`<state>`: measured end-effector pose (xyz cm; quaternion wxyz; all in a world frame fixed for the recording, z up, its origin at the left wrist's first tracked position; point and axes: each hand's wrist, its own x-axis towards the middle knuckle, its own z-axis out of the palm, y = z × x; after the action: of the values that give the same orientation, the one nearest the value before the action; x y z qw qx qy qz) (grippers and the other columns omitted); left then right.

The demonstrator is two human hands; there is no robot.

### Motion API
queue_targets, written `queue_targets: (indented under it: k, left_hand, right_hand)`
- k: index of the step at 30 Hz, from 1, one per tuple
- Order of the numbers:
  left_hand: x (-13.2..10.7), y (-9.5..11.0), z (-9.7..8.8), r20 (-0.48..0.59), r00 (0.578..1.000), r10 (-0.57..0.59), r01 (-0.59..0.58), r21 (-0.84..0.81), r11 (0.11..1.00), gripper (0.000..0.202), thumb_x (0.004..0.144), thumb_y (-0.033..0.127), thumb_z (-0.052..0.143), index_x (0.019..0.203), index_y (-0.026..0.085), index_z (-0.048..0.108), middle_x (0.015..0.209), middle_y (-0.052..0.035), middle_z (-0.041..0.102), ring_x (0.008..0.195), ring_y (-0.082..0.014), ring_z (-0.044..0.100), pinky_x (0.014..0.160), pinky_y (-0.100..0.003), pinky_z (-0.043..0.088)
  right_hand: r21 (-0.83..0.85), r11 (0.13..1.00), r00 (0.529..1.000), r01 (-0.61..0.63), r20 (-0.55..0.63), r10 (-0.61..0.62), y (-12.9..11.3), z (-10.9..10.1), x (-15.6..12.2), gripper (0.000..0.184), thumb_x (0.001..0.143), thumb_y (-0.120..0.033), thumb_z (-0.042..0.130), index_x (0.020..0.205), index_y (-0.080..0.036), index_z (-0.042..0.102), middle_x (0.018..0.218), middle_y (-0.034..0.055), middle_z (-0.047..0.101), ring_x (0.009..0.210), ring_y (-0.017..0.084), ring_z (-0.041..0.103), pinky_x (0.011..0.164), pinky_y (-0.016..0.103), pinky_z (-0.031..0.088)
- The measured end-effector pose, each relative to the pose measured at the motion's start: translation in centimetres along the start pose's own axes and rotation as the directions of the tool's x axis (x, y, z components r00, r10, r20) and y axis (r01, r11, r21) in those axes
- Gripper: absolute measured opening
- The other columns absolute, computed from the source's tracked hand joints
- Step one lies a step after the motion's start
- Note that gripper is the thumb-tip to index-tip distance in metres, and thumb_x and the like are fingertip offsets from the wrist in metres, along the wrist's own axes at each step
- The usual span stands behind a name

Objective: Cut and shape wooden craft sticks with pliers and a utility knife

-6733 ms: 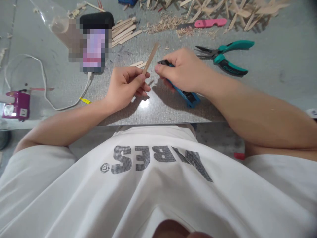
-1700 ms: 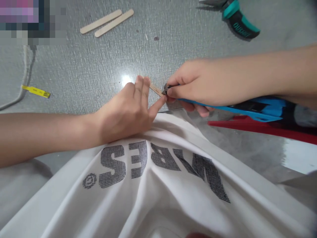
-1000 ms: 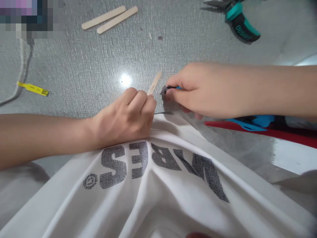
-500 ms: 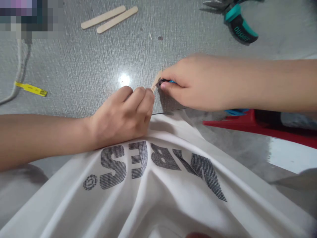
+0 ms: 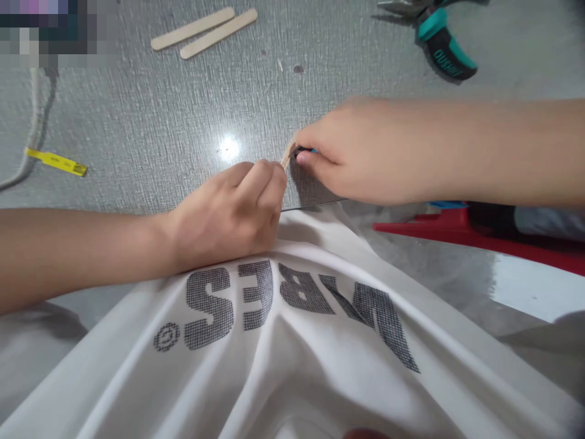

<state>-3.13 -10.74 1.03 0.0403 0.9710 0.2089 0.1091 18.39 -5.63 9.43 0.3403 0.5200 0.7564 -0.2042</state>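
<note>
My left hand [image 5: 233, 210] is closed around a thin wooden stick [image 5: 288, 152]; only its short tip shows above my fingers at the near edge of the grey table [image 5: 159, 134]. My right hand [image 5: 347, 152] is closed on a blue utility knife [image 5: 305, 150], whose dark nose touches the stick's tip. Most of the knife is hidden under that hand and forearm.
Two flat wooden sticks [image 5: 205, 32] lie side by side at the far left. Teal-handled pliers [image 5: 439, 42] rest at the far right. A white cable [image 5: 27, 152] with a yellow tag [image 5: 57, 163] runs along the left. Something red [image 5: 457, 235] sits below the table edge at right.
Since 1.7 s ago my left hand has curled from flat fingers into a fist and raised the stick. The knife nose has moved up against the stick's tip, and less stick shows.
</note>
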Motion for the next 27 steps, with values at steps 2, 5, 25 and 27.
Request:
queue_targets:
  k: [2,5,25,27]
  left_hand:
    - [0.2,0.0,-0.2,-0.004,1.000,-0.003,0.003,0.006,1.000,0.046,0.108,0.008,0.041,0.137,0.005,0.076,0.125,-0.0214,0.077,0.102,-0.0300,0.076,0.077,-0.049,0.071]
    - [0.3,0.1,-0.4,0.002,1.000,0.007,-0.007,-0.003,1.000,0.042,0.108,0.007,0.044,0.136,0.003,0.075,0.122,-0.0217,0.076,0.103,-0.0300,0.075,0.078,-0.047,0.071]
    - [0.5,0.0,-0.6,0.019,0.995,0.099,-0.100,0.081,0.992,0.036,0.102,0.001,0.045,0.114,0.008,0.078,0.108,-0.0162,0.071,0.096,-0.0281,0.070,0.071,-0.042,0.066]
    - [0.5,-0.1,-0.7,0.024,0.993,0.112,-0.114,0.099,0.989,0.036,0.102,0.001,0.046,0.113,0.008,0.079,0.107,-0.0159,0.071,0.095,-0.0280,0.070,0.070,-0.042,0.065]
  right_hand:
    - [-0.060,0.998,1.000,-0.011,0.005,0.011,-0.3,-0.2,-0.1,0.041,0.118,-0.039,0.039,0.092,-0.028,0.068,0.087,0.0080,0.072,0.076,0.025,0.066,0.069,0.042,0.044]
    - [-0.133,0.991,1.000,-0.007,-0.002,0.007,-0.5,-0.1,-0.2,0.045,0.119,-0.041,0.034,0.091,-0.032,0.068,0.088,0.0058,0.074,0.071,0.021,0.062,0.068,0.041,0.045]
    - [0.019,0.998,0.998,0.062,-0.006,-0.062,0.5,0.7,0.2,0.039,0.121,-0.034,0.036,0.102,-0.026,0.070,0.088,0.0068,0.071,0.077,0.026,0.063,0.072,0.041,0.041]
    - [0.017,0.998,0.998,0.062,-0.013,-0.062,0.5,0.7,0.1,0.041,0.121,-0.035,0.035,0.108,-0.026,0.073,0.089,0.0072,0.071,0.077,0.027,0.064,0.072,0.041,0.041]
